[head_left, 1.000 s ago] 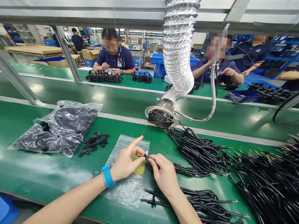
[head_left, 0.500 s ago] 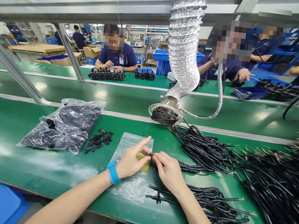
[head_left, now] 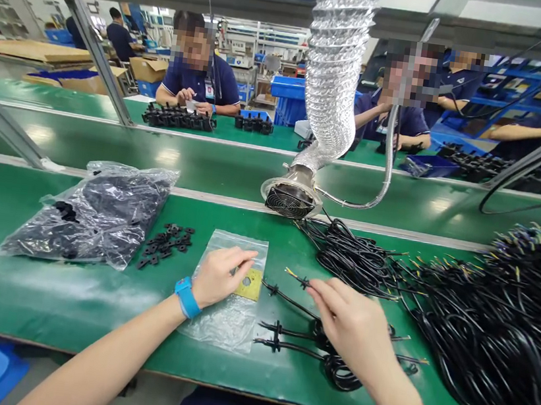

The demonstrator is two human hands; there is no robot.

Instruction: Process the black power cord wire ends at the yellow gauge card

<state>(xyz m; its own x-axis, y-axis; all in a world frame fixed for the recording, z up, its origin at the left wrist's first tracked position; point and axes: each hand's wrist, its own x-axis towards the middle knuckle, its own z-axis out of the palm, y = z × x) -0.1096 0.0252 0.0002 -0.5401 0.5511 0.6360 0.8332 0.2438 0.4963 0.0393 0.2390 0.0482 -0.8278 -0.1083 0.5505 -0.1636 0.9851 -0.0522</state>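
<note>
My right hand [head_left: 352,316] pinches a black cable [head_left: 298,278] near its end, with bare coloured wires pointing left and a small black clip around it just past my fingertips. My left hand [head_left: 221,277] is apart from the cable, fingers stretched out with nothing visible in them, above a clear plastic bag [head_left: 218,328]. Beside its fingers lies a yellow plate with a round hole [head_left: 254,285]. Below my right hand, several cables with black clips [head_left: 276,343] lie side by side, partly hidden by the hand.
Small black clips [head_left: 168,245] lie loose beside a large clear bag of black parts [head_left: 99,213]. A big heap of black cables [head_left: 492,338] covers the right side, a smaller bundle [head_left: 358,254] behind. A fan on a foil duct [head_left: 293,199] hangs overhead. Co-workers sit across the bench.
My hands have parted: the left has let go of the cable end and moved left, while the right has carried the cable rightward. The head view has also shifted.
</note>
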